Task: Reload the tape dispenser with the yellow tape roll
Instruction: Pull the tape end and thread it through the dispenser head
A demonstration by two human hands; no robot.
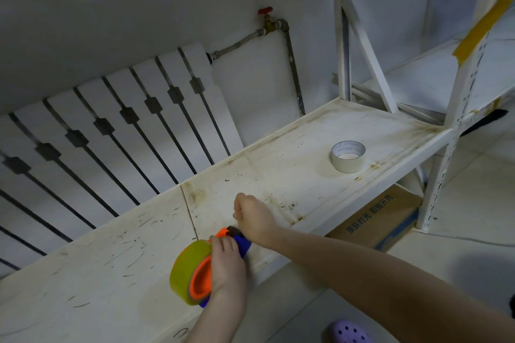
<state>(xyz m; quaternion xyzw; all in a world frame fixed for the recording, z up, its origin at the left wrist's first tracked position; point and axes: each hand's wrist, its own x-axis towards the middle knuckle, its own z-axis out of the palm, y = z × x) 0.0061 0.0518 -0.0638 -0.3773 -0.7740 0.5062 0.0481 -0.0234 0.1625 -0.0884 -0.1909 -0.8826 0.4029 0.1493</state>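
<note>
The yellow tape roll [182,273] sits on the orange hub of the orange and blue tape dispenser [202,277], which rests on its side at the front edge of the white shelf [278,175]. My left hand [227,264] grips the dispenser's body beside the roll. My right hand [255,217] is closed in a fist just past the dispenser's dark front end, with its wrist over the blue part. I cannot see anything between its fingers.
An empty white tape core [348,156] stands farther right on the shelf. A cardboard box [384,220] lies under the shelf, and a white upright post [443,164] rises at the right. A radiator [111,125] lines the wall behind. A purple shoe [351,333] is on the floor.
</note>
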